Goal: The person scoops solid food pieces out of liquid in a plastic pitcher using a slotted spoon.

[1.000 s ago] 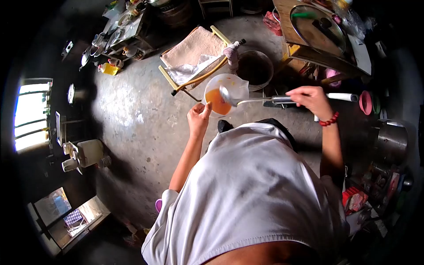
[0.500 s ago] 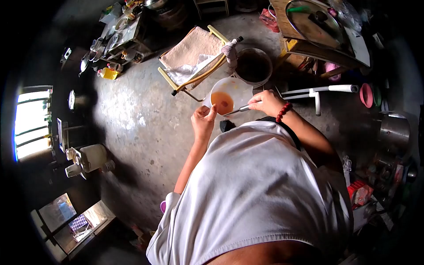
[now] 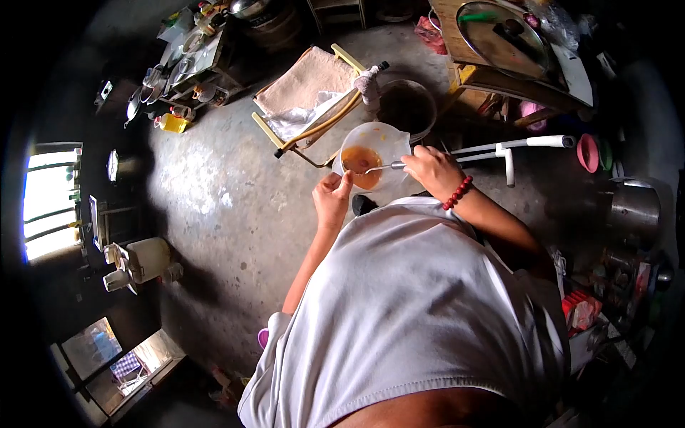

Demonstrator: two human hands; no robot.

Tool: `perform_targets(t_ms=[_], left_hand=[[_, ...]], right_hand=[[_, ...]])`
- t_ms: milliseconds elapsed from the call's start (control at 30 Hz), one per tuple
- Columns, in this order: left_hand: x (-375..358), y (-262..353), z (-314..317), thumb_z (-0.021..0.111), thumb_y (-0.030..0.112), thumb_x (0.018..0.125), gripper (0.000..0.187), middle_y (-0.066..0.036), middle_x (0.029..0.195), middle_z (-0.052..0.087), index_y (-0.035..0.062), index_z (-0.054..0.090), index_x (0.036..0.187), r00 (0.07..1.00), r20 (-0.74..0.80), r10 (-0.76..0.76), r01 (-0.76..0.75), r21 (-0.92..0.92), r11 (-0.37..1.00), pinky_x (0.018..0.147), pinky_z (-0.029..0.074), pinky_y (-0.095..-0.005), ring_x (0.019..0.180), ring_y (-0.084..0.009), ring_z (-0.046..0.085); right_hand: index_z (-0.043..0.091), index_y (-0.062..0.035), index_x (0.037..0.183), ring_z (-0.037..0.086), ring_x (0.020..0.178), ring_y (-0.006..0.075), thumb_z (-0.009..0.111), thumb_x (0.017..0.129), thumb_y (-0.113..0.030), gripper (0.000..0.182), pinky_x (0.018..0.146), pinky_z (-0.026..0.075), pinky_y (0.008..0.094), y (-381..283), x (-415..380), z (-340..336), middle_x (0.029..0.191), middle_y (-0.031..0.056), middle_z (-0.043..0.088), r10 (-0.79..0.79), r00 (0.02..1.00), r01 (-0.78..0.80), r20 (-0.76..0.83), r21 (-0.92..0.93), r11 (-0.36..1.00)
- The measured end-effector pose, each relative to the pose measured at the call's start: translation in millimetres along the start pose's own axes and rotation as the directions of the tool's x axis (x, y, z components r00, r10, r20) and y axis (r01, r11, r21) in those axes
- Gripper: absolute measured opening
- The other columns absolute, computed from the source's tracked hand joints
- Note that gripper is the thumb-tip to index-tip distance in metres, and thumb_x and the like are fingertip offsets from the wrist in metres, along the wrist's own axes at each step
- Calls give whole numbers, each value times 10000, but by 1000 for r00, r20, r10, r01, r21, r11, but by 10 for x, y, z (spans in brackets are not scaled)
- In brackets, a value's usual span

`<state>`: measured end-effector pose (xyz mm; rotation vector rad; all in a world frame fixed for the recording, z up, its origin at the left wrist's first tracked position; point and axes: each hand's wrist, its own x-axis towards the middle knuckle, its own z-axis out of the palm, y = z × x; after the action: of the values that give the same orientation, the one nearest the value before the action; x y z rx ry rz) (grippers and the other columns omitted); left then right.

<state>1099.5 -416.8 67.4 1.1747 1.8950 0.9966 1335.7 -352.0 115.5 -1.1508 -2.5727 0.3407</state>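
Note:
A translucent white plastic bowl holds orange liquid with a darker reddish spot near its middle. At its near left rim, the thumb and fingers of my left hand are pinched together on the edge. My right hand, with a red bead bracelet on the wrist, grips a slim silver-handled utensil from the right. The utensil's thin, pale tip reaches over the liquid, close to my left fingertips; its exact kind is not clear.
Beyond the bowl stand a folding chair with a beige seat and a dark-filled bucket. A grey-white metal frame with a handle lies to the right. A wooden table carries a glass lid. Concrete floor spreads left.
My right hand has shifted slightly, and the utensil's tip has moved from the near rim up over the liquid. My left hand has stayed nearly in place at the rim.

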Motion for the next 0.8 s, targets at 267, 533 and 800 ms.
perform_targets(t_ms=[267,533,800], left_hand=[[36,24,15,644,355,818,446,33,546,385,-15,502,613,1000,-14,18,-19,-59,998,469,290,-264,540,-70,331],[85,-14,21,691,385,762,464,-63,507,509,-45,574,631,999,-23,-24,23,-52,998,498,404,-278,511,-98,456],[70,-43,51,708,346,751,430,-56,495,504,-42,574,624,999,-39,-18,15,-80,997,480,395,-271,496,-84,448]], right_hand=[[593,-85,866,575,756,208,592,778,-141,104,578,503,326,-39,-70,-220,756,63,501,-105,990,97,-90,-89,991],[620,-60,899,557,746,210,611,750,-107,156,574,481,323,-54,-150,-390,751,68,495,-123,984,116,-129,-66,991],[617,-59,891,562,705,207,624,740,-112,160,587,482,319,-62,-159,-580,737,61,519,-135,988,132,-81,-44,990]])
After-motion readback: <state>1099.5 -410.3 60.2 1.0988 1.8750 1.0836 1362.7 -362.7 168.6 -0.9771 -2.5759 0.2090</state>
